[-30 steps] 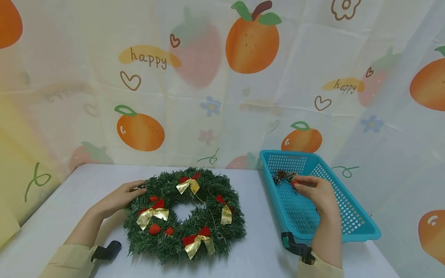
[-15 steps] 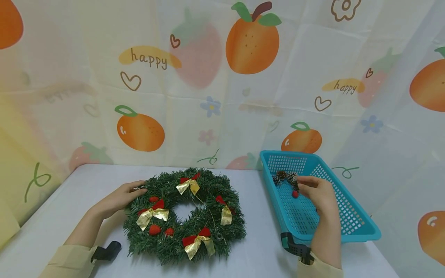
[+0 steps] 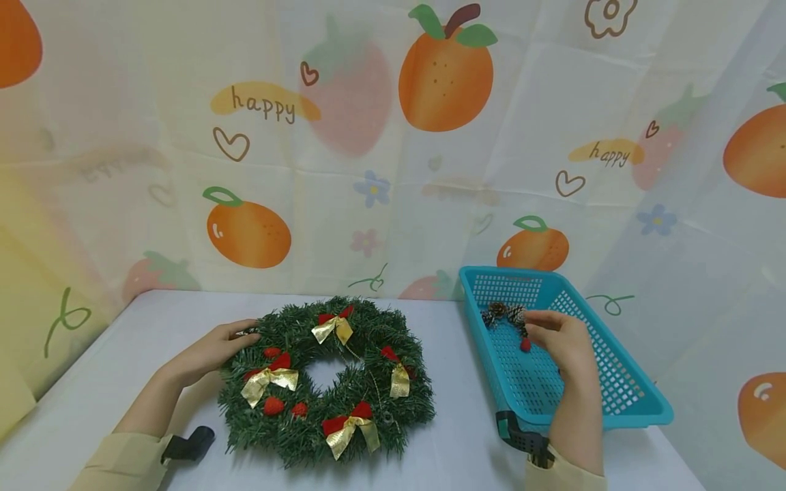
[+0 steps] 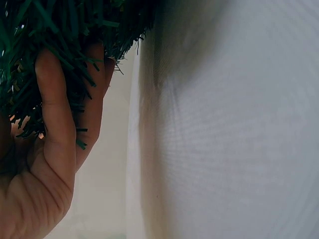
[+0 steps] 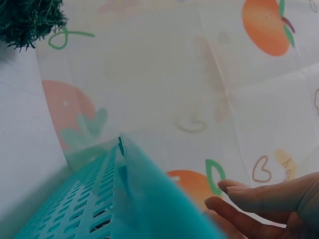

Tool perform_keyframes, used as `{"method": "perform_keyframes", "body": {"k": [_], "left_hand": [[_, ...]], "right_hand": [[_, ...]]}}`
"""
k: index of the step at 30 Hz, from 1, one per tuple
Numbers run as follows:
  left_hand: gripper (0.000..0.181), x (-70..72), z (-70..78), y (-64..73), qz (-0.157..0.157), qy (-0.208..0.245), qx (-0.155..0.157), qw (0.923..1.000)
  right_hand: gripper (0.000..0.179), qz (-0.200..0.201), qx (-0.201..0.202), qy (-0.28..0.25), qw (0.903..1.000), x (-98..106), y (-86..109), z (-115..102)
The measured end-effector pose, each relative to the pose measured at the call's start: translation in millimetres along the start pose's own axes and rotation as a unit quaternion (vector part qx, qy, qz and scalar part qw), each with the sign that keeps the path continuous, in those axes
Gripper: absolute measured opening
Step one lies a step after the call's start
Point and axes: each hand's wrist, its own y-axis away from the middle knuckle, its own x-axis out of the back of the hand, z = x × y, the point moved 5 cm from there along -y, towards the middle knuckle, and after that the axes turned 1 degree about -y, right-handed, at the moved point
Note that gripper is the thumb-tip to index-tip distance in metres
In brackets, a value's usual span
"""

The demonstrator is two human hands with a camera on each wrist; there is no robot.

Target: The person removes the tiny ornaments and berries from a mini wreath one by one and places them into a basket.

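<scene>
A green wreath (image 3: pixel 393 327) with red-and-gold bows and several small red ornaments lies on the white table. At its left rim my left hand (image 3: pixel 211 349) grips the edge; in the left wrist view the fingers (image 4: pixel 60 119) reach up among the green needles. My right hand (image 3: pixel 563 344) is over the blue basket (image 3: pixel 491 382), thumb and fingers slightly bent with nothing visible between them. Just below its fingertips, a small red ball (image 3: pixel 525 346) rests in the basket. Several pine cones (image 3: pixel 497 310) lie beyond it at the basket's far left.
The basket's raised perforated wall (image 5: pixel 89 199) stands beside my right hand. A fruit-patterned cloth (image 3: pixel 393 204) hangs behind the table (image 3: pixel 451 409). White tabletop separates the wreath from the basket.
The red ball has left my right fingertips, dropped into the basket and shifted slightly right. My right hand stays almost in place; the left hand and wreath have not moved.
</scene>
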Motion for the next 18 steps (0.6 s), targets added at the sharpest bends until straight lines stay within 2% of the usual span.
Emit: {"method": "perform_keyframes", "body": {"k": [18], "left_hand": [[0.074, 0.0, -0.5, -1.3, -0.002, 0.004, -0.001, 1.0]], "right_hand": [[0.04, 0.007, 0.021, 0.009, 0.9997, -1.8, 3.9, -7.2]]}}
